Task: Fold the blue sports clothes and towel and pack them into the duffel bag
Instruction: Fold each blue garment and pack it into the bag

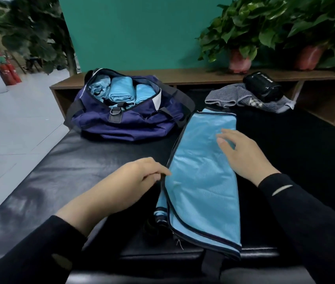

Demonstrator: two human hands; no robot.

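- A light blue garment (203, 177), folded into a long strip with dark piping along its edges, lies on the black padded desk (60, 181), running from the middle of the frame down to the lower centre — its near end reaches the desk's front edge.
- The left hand (133, 179), at centre-left of the frame, has its grip curled, fingertips pinching the garment's dark left edge about halfway along the strip.
- The right hand (244, 154), right of centre, has its grip spread and relaxed, fingers straight over the upper half of the garment; whether they press the cloth or hang just above it cannot be told.
- Both arms wear dark sleeves.
- The navy duffel bag (125, 119) sits on the desk in the upper-centre of the frame, just beside the garment's far end, unzipped and open at the top.
- Inside the bag, three light blue folded or rolled pieces (119, 91) lie side by side.
- In the upper right, a grey towel (240, 99) lies crumpled on the desk — a black pouch-like object (262, 87) rests on top of it.
- Behind, a low wooden shelf (203, 75) carries two potted plants (242, 37) in reddish pots against a teal wall.
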